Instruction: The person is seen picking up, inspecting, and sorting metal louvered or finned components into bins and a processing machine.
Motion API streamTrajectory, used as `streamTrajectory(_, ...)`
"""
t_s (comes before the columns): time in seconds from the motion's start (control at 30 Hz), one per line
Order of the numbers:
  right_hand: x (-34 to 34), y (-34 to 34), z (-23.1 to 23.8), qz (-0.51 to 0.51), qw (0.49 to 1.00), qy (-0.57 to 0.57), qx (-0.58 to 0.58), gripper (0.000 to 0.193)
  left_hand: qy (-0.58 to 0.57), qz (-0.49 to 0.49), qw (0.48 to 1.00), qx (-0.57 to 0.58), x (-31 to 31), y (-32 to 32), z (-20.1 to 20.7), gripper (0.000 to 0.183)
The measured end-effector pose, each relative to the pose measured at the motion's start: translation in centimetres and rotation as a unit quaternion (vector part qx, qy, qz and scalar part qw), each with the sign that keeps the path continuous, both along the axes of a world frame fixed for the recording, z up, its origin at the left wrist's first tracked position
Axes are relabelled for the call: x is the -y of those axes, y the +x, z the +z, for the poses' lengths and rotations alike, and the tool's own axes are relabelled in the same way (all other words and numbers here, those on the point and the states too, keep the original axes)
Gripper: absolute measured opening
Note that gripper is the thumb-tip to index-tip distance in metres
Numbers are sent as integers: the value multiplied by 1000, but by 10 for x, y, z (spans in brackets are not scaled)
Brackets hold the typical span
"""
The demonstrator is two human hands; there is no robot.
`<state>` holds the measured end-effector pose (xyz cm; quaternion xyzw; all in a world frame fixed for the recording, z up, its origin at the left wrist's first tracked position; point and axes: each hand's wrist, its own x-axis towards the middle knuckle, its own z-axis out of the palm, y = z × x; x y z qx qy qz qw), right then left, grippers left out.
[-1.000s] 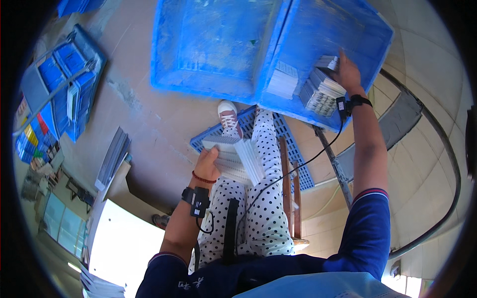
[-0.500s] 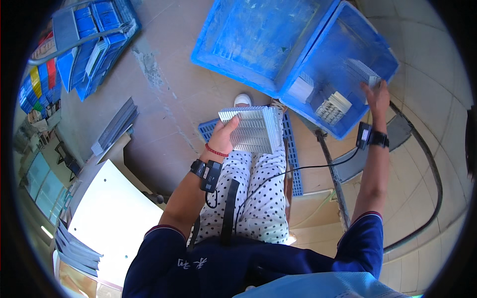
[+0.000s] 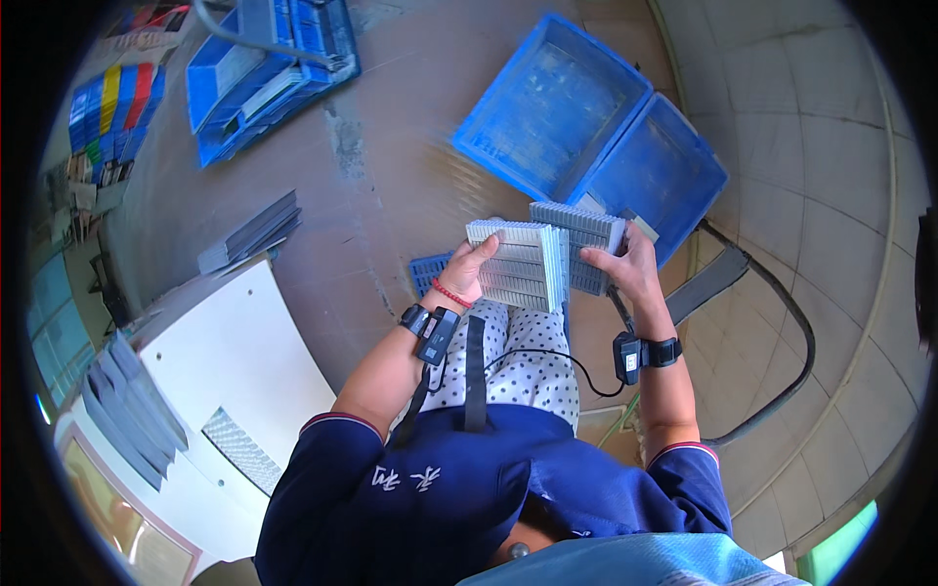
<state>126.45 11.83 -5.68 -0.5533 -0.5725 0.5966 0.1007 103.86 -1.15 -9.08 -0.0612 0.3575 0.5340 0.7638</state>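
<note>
In front of my lap, my left hand (image 3: 465, 272) is closed on a stack of silver finned metal plates (image 3: 518, 262), with the thumb over its top left edge. My right hand (image 3: 635, 268) grips a second finned metal stack (image 3: 578, 227), greyer in this light, by its right side. The two stacks meet side by side, the right one partly behind the left one. Fingers under both stacks are hidden. Just beyond them stands a blue plastic bin (image 3: 674, 171), whose near contents are mostly covered by my right hand and its stack.
Another blue bin (image 3: 557, 107) adjoins the first. To the left is a white panelled cabinet (image 3: 234, 371) with grey sheets (image 3: 137, 405) on it. More blue bins (image 3: 264, 78) stand at the far left. A dark curved metal bar (image 3: 796, 376) runs at right by the tiled wall (image 3: 831, 244).
My right hand has come out of the blue bin toward the middle, bringing a finned stack against the left one. My left hand still holds its stack. The whole view has shifted.
</note>
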Motion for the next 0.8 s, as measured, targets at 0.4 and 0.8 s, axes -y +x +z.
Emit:
streamTrajectory(0.4, 26, -44, 156, -33, 980, -48, -189, 39, -37, 195, 975, -102, 74, -61, 93, 38)
streamTrajectory(0.8, 68, -121, 203, 245, 891, -222, -313, 47, -72, 334, 929, -141, 142, -34, 128, 44)
